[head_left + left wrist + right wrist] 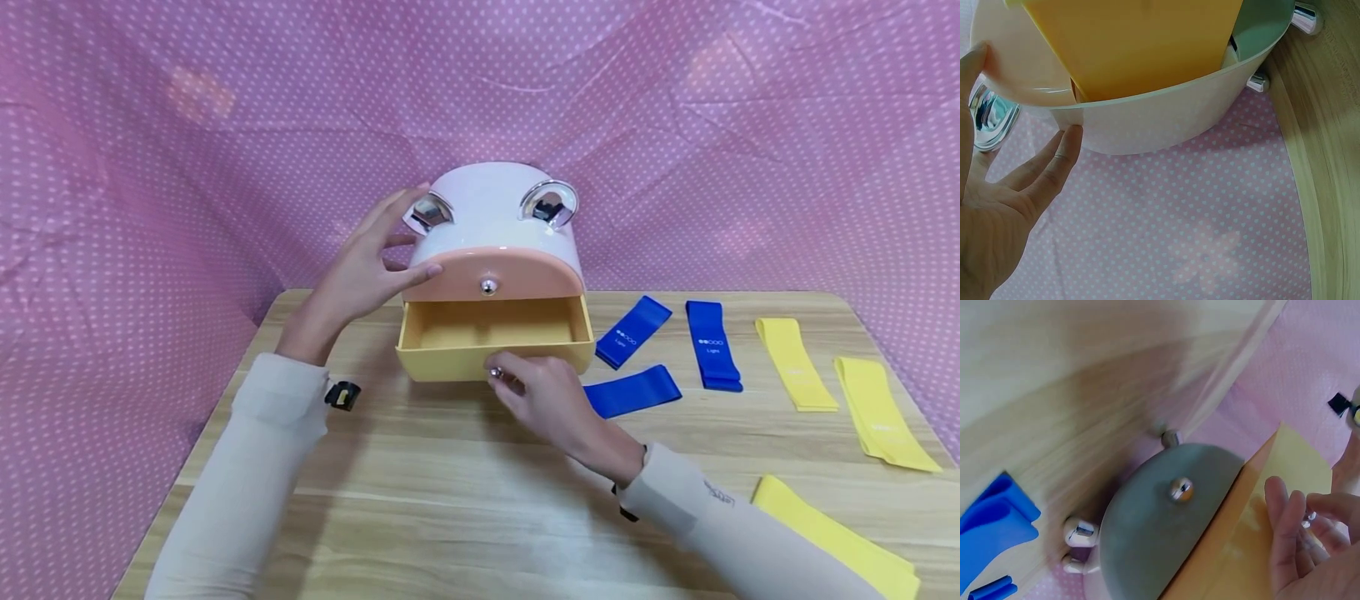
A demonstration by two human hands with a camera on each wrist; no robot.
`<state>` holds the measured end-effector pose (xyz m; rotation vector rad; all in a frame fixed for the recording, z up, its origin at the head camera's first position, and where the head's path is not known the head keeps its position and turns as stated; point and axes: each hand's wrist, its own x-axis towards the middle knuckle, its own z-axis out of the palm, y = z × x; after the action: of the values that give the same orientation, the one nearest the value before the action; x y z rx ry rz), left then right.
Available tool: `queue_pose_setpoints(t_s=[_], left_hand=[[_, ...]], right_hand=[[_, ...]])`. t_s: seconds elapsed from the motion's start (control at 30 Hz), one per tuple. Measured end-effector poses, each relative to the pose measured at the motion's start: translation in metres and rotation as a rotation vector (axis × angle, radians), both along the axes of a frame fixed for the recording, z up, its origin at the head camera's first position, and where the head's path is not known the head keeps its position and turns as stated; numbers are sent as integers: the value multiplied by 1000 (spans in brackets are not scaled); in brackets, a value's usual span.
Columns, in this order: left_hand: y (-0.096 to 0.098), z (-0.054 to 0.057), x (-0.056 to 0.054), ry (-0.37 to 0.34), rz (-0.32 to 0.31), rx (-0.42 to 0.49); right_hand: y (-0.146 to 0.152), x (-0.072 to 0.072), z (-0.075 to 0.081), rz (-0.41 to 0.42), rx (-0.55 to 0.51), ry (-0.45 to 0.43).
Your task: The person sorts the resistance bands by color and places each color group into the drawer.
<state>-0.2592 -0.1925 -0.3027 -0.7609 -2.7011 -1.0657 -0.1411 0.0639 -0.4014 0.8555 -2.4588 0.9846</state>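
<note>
While your left hand (367, 260), fingers spread, touches the box (491, 208), your right hand (551, 400) pinches the knob (496, 373) of the yellow drawer (442, 365).

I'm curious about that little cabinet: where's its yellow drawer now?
In the head view's centre, the yellow drawer juts out below the peach front, its knob pinched by the right hand.

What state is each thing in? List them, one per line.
Box: upright
Yellow drawer: pulled open
Peach drawer: closed
Green drawer: closed
Blue bands: lying on the table
Yellow bands: lying on the table
Left hand: touching the box
Right hand: pinching the yellow drawer's knob
</note>
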Motion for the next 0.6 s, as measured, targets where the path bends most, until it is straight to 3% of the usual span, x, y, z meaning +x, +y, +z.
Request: queue_pose_setpoints(t_s=[0.33, 0.6], left_hand=[[-1, -1, -2, 1, -9, 12], [0, 0, -1, -14, -6, 13]], right_hand=[[-1, 29, -2, 13, 13, 44], [-3, 35, 0, 8, 16, 30]])
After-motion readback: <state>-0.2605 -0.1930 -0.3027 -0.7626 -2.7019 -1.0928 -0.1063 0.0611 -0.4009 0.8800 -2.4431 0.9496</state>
